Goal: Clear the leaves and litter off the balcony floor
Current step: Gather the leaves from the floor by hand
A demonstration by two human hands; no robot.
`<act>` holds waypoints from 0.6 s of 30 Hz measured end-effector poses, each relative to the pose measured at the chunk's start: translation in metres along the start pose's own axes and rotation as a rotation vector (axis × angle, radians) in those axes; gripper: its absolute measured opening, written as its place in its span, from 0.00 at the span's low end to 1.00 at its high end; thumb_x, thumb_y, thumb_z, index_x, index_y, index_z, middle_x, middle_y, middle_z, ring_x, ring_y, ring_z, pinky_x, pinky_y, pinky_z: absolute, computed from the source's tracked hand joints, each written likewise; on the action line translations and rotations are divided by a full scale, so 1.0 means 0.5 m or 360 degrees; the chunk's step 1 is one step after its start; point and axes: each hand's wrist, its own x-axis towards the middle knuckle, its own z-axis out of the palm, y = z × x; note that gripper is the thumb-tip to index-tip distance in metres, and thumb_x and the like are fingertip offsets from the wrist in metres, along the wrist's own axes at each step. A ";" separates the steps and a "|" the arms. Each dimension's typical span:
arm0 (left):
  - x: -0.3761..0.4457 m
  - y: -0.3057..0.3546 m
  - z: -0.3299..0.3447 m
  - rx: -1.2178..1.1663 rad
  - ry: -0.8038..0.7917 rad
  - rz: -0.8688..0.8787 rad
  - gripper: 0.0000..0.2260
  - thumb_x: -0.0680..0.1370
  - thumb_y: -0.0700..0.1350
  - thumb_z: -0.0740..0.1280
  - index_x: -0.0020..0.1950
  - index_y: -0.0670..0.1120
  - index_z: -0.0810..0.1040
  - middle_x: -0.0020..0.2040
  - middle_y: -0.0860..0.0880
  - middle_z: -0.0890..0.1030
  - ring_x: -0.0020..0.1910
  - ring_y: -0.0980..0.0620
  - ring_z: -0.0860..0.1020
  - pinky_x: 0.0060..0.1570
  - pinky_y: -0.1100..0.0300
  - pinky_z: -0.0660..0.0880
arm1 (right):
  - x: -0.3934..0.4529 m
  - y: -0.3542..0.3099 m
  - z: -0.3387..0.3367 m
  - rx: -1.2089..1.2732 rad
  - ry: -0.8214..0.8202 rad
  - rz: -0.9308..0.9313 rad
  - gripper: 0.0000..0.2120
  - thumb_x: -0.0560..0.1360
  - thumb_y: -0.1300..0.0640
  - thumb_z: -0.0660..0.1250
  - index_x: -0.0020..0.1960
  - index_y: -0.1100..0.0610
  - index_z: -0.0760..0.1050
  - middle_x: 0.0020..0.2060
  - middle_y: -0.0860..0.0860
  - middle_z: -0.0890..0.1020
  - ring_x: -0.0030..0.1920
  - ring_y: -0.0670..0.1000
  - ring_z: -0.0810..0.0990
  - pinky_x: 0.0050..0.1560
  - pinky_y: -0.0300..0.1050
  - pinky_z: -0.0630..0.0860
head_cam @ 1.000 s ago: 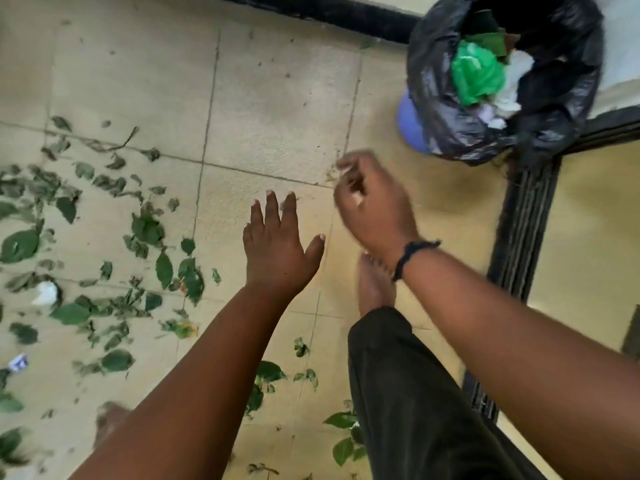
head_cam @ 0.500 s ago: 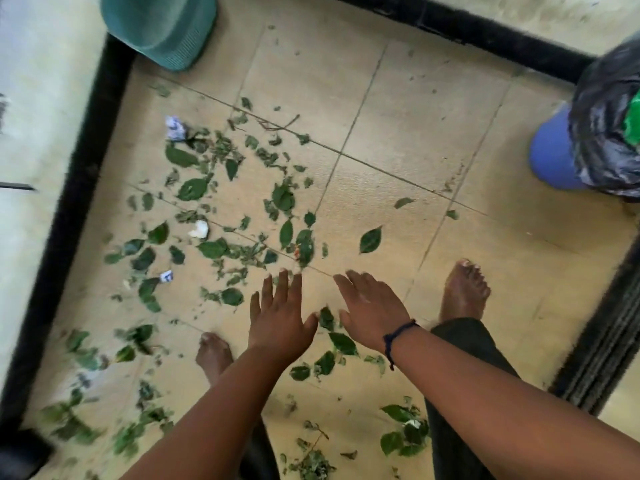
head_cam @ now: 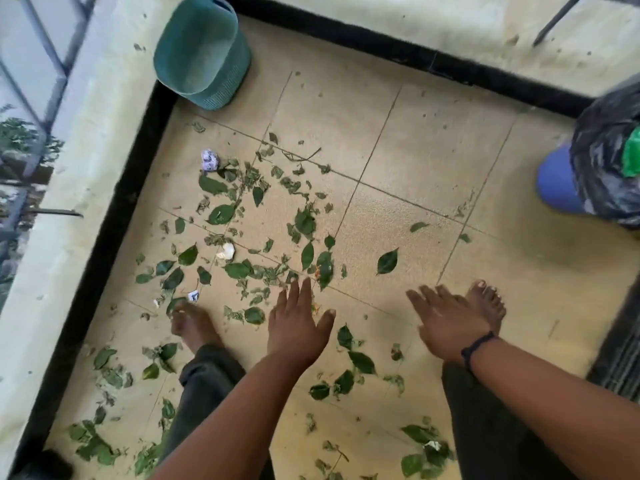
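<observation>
Hovering empty, the left hand (head_cam: 298, 332) and right hand (head_cam: 446, 322) are held flat, fingers spread. Gathering is judged the step in hand; leaves (head_cam: 273, 233) and litter (head_cam: 210, 160) are scattered toward eleven o'clock, the bin bag (head_cam: 602, 168) at two o'clock.

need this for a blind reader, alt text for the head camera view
Two empty hands, left and right, reach with straight fingers over a tiled balcony floor strewn with green leaves and paper scraps. A black bin bag sits at right.
</observation>
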 end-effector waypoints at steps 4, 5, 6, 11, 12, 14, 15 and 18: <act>0.031 -0.144 0.014 -0.0086 -0.0120 0.0024 0.35 0.82 0.61 0.57 0.81 0.50 0.43 0.82 0.48 0.46 0.80 0.46 0.48 0.77 0.50 0.51 | 0.092 -0.063 0.056 0.0062 -0.0108 0.0285 0.28 0.81 0.55 0.54 0.79 0.54 0.49 0.76 0.55 0.59 0.74 0.59 0.59 0.71 0.54 0.62; 0.023 -0.191 0.016 -0.0168 -0.0099 0.0005 0.35 0.81 0.61 0.58 0.81 0.49 0.46 0.82 0.47 0.49 0.80 0.46 0.50 0.77 0.50 0.52 | 0.116 -0.098 0.072 0.0089 -0.0136 0.0301 0.28 0.80 0.54 0.55 0.78 0.54 0.51 0.74 0.55 0.62 0.72 0.59 0.62 0.69 0.54 0.65; 0.015 -0.240 0.019 -0.0214 -0.0084 -0.0001 0.35 0.81 0.61 0.59 0.81 0.48 0.48 0.81 0.46 0.51 0.79 0.46 0.52 0.77 0.49 0.53 | 0.137 -0.136 0.088 0.0090 -0.0173 0.0287 0.28 0.80 0.53 0.56 0.77 0.54 0.53 0.73 0.55 0.64 0.70 0.59 0.65 0.67 0.53 0.67; 0.016 -0.438 -0.013 -0.0179 -0.0169 -0.0332 0.37 0.80 0.62 0.60 0.82 0.50 0.46 0.81 0.45 0.49 0.80 0.43 0.49 0.77 0.44 0.51 | 0.211 -0.371 0.098 0.0137 -0.0296 0.0003 0.30 0.80 0.50 0.59 0.78 0.52 0.53 0.75 0.54 0.63 0.71 0.58 0.65 0.68 0.53 0.67; 0.024 -0.448 -0.021 -0.0253 -0.0133 -0.0383 0.37 0.79 0.62 0.61 0.82 0.50 0.46 0.81 0.44 0.49 0.80 0.42 0.49 0.77 0.43 0.52 | 0.216 -0.408 0.088 0.0149 -0.0299 -0.0044 0.30 0.80 0.50 0.59 0.79 0.52 0.52 0.76 0.54 0.61 0.72 0.58 0.64 0.69 0.53 0.66; 0.032 -0.449 -0.042 -0.0340 -0.0062 -0.0388 0.37 0.80 0.60 0.60 0.81 0.50 0.45 0.82 0.45 0.48 0.80 0.44 0.47 0.78 0.45 0.48 | 0.218 -0.480 0.059 0.0092 -0.0290 -0.0181 0.30 0.81 0.50 0.57 0.79 0.53 0.50 0.78 0.55 0.57 0.74 0.58 0.61 0.71 0.53 0.64; 0.033 -0.442 -0.052 -0.0363 -0.0035 -0.0351 0.36 0.81 0.59 0.60 0.81 0.49 0.45 0.82 0.45 0.47 0.80 0.45 0.46 0.77 0.49 0.44 | 0.217 -0.508 0.042 0.0047 -0.0278 -0.0252 0.29 0.82 0.51 0.56 0.79 0.53 0.50 0.78 0.55 0.57 0.75 0.58 0.61 0.71 0.53 0.64; 0.037 -0.412 -0.068 -0.0421 0.0040 -0.0225 0.35 0.82 0.59 0.58 0.81 0.49 0.44 0.82 0.46 0.46 0.80 0.46 0.46 0.77 0.50 0.46 | 0.222 -0.559 -0.015 -0.0028 -0.0225 -0.0382 0.28 0.82 0.52 0.56 0.79 0.55 0.52 0.76 0.57 0.60 0.73 0.60 0.64 0.68 0.55 0.68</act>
